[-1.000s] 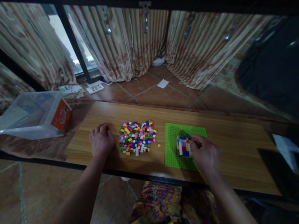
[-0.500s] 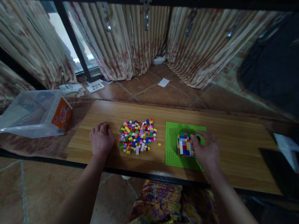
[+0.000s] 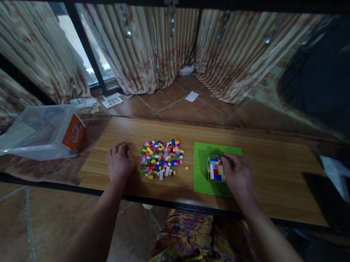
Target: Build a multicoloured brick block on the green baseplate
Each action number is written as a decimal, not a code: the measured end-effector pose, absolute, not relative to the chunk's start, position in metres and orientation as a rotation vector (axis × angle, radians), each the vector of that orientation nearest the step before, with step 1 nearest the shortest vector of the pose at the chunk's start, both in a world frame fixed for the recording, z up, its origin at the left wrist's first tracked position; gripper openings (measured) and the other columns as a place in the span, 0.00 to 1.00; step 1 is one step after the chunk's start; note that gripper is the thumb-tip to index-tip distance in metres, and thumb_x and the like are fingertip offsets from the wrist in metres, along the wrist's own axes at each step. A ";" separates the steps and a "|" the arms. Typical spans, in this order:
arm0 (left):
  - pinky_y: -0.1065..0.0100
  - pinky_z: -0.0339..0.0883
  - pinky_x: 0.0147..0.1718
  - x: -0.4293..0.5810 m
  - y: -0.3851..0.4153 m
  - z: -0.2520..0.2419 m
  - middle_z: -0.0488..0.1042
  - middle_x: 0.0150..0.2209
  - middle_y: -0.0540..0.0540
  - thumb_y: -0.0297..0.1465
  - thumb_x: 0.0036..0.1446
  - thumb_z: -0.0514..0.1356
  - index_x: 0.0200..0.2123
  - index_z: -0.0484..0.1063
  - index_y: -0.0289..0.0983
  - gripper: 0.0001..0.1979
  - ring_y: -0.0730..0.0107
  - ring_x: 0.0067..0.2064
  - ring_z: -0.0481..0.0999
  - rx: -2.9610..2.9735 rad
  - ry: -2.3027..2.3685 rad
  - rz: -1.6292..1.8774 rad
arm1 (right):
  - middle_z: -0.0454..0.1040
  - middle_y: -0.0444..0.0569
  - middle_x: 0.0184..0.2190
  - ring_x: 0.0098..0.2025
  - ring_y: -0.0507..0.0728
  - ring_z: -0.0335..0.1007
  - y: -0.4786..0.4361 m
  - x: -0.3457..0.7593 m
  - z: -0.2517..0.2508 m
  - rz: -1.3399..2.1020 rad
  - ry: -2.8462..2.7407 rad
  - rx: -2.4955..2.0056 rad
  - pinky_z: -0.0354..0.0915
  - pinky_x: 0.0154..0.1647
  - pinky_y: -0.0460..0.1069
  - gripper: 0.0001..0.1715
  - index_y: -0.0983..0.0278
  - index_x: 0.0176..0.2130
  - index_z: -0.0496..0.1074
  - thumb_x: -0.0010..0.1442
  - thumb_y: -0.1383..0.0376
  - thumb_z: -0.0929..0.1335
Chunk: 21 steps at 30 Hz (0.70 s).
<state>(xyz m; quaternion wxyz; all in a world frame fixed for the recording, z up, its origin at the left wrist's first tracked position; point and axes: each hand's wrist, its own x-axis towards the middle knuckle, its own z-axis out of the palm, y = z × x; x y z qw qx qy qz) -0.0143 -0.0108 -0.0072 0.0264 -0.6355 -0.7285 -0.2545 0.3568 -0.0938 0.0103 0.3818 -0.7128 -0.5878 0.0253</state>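
A small multicoloured brick block (image 3: pixel 215 168) stands on a green baseplate (image 3: pixel 205 178) on the wooden table (image 3: pixel 271 169). My right hand (image 3: pixel 239 176) is at the block's right side, fingers curled against its top edge, pinching something too small to name. My left hand (image 3: pixel 119 161) rests knuckles up on the table, fingers loosely curled, just left of a pile of small loose coloured bricks (image 3: pixel 161 158). It holds nothing that I can see.
A clear plastic bin (image 3: pixel 37 134) with an orange label lies left of the table. Striped curtains (image 3: pixel 153 47) hang behind, papers (image 3: pixel 111 101) lie on the tiled floor. A dark bulky shape (image 3: pixel 333 78) fills the right; a dark flat object (image 3: pixel 331 200) sits at the table's right end.
My right hand shifted slightly along the block's right side and its fingers curled in at the top. My left hand stayed put.
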 end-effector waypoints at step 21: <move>0.50 0.61 0.54 -0.012 -0.013 -0.005 0.73 0.53 0.37 0.31 0.59 0.51 0.49 0.73 0.35 0.18 0.49 0.54 0.69 -1.953 -2.301 -0.824 | 0.75 0.49 0.33 0.40 0.58 0.68 -0.045 0.253 0.009 0.317 -1.982 -1.645 0.62 0.44 0.52 0.15 0.59 0.36 0.79 0.61 0.69 0.63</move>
